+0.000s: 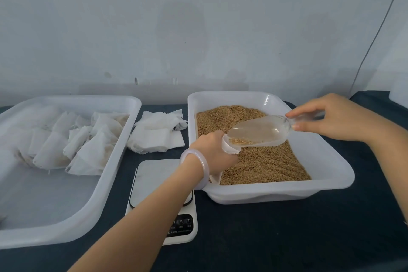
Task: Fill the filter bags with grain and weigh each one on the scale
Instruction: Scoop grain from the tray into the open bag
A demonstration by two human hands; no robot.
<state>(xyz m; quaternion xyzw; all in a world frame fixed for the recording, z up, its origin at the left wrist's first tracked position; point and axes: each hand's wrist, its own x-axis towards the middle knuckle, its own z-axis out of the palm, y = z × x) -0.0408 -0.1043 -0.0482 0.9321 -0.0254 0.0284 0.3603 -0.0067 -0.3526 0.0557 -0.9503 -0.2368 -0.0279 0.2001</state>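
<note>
Gripped a white filter bag [231, 149] in the left hand [213, 150], fingers curled close round its open mouth, fingertips hidden behind the hand. Held it low over the near left part of the grain [265, 161], inside the right-hand tray [276, 191], knuckles right at the grain's surface; could not tell whether touching. Pinched the handle of a clear scoop [260, 131] in the right hand [337, 117], thumb beneath and forefinger on top, remaining fingers loosely bent and spread above the handle. Held the scoop tilted, lip down at the bag's mouth, with a small heap of grain at its lower end. Wore a pale bangle [196, 168] on the left wrist. Had the scale [154, 183] on the dark table [287, 238] just beside the right-hand tray, partly under the left forearm, a loose pile of flat bags [156, 134] behind it, and filled bags [72, 139] heaped in the left tray [66, 236].
</note>
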